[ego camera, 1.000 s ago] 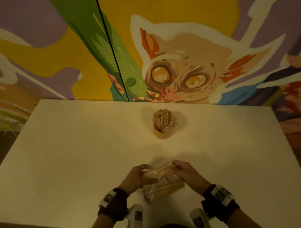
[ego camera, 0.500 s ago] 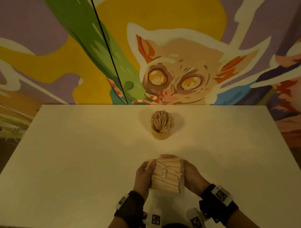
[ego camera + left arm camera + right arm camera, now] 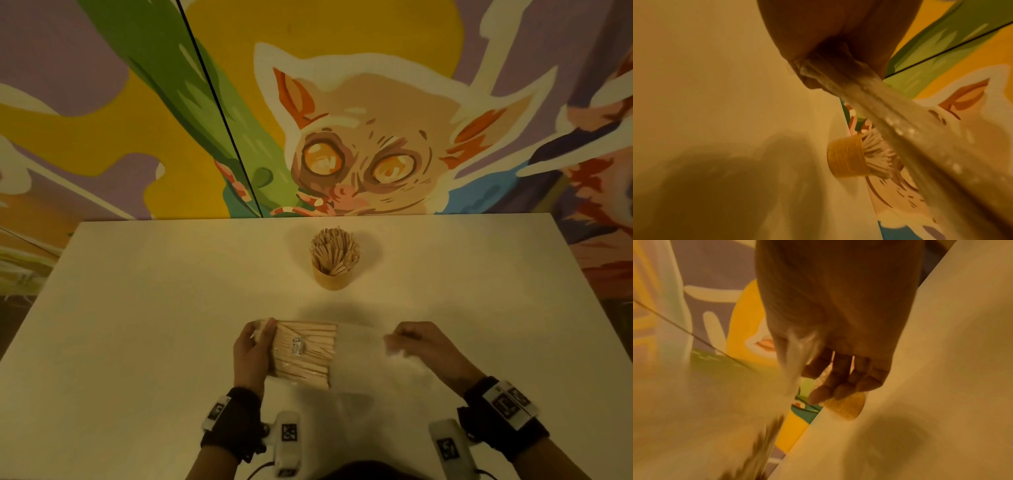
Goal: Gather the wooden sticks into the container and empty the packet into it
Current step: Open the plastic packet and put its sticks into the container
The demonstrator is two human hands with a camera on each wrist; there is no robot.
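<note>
Low in the frame, the left hand (image 3: pixel 251 353) grips the packet (image 3: pixel 303 353) of sticks; the blurred right hand (image 3: pixel 423 346) seems to pinch its clear plastic. The container (image 3: pixel 331 277) stands mid-desk (image 3: pixel 137 325).

Clear packet (image 3: pixel 303 353) of wooden sticks near table front; round container (image 3: pixel 331 279) behind, stick-filled, upright.

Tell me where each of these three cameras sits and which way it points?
Head: worn on the head, looking forward and down at the table, cup of sticks, packet; shows left hand, right hand, both wristbands.
Left wrist: looks along the left hand and the packet in its grip, toward the cup.
Right wrist: looks along the right hand pinching the packet's clear film; blurred.
All three share the cup and mural.
</note>
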